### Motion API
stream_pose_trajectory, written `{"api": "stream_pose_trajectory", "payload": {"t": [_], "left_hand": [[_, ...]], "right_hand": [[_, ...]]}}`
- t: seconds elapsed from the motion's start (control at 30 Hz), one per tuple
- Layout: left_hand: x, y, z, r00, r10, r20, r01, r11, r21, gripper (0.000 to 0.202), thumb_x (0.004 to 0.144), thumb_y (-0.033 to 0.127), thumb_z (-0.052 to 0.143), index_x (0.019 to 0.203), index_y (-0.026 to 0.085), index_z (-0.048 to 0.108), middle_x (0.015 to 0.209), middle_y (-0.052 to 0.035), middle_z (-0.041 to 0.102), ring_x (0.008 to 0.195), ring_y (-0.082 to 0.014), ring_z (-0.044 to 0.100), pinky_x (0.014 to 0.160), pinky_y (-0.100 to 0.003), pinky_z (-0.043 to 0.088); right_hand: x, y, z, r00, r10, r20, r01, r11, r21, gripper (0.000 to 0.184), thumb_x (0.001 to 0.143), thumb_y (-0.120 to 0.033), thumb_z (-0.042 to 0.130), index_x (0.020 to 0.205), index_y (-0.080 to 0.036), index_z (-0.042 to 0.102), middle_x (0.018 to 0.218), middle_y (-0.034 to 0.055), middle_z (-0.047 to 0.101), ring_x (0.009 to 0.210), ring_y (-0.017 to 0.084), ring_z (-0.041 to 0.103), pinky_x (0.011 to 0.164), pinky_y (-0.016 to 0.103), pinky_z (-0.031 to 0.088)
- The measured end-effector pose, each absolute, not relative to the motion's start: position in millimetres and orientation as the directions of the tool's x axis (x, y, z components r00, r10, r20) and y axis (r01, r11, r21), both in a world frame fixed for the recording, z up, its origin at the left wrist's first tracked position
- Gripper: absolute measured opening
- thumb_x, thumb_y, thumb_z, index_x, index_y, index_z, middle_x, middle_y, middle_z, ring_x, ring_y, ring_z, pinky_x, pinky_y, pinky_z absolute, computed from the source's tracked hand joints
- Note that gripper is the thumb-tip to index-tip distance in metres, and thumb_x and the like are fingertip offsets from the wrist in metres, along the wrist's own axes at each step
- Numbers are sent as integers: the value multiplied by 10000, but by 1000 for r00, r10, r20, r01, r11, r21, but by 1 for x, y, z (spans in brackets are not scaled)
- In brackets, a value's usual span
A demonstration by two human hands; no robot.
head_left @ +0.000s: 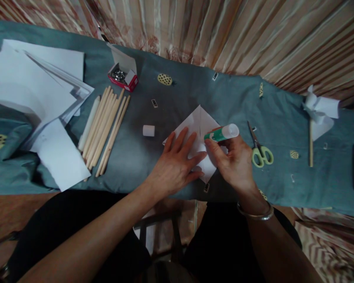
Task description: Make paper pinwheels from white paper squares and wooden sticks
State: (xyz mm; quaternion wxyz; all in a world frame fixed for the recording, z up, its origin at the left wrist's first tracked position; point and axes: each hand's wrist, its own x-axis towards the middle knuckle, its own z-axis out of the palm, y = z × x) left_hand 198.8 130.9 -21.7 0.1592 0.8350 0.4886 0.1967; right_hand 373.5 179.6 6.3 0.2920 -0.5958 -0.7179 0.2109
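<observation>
- The left hand (178,163) lies flat at six o'clock, fingers spread and grasping nothing, bracing a white paper square (200,148) turned cornerwise on the tabletop (179,98).
- The right hand (235,159) grips a green glue stick (219,133) low over the sheet; tip contact cannot be confirmed.
- Neat gluing likely calls for steady pressure and thin, even strokes clear of the fingers.
- Beyond: white cap (149,131), nine o'clock; scissors (261,151), three.
</observation>
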Motion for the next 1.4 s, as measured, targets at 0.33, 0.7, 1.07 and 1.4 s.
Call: {"api": "stream_pose_trajectory", "payload": {"t": [0.33,0.7,1.07,1.4], "left_hand": [[199,131,-19,449,879,162,767,-472,435,505,895,530,598,1334,282,574,1590,-125,358,1500,-404,203,1166,-670,221],[199,131,-18,449,878,163,768,-473,432,492,895,516,605,1319,267,590,1575,-145,374,1492,-423,216,1164,-669,219],[200,131,-19,453,878,155,768,-472,432,488,904,527,586,1318,271,600,1575,-148,372,1492,-426,210,1165,-672,212],[199,131,-18,453,877,161,769,-476,427,465,912,503,583,1301,249,605,1566,-139,389,1491,-417,224,1166,-672,223]], "right_hand": [[372,179,6,-142,972,186,752,228,-618,372,872,-536,610,988,-186,665,824,64,738,740,239,698,682,378,537],[372,179,6,-169,966,198,744,257,-617,377,868,-557,611,967,-196,654,770,50,721,710,239,694,668,378,539],[371,179,9,-214,960,178,741,278,-611,337,878,-531,607,980,-212,645,827,45,727,749,233,692,692,370,534],[371,178,12,-268,954,138,712,293,-638,324,887,-504,609,1003,-202,641,830,49,716,706,214,663,586,315,498]]}}
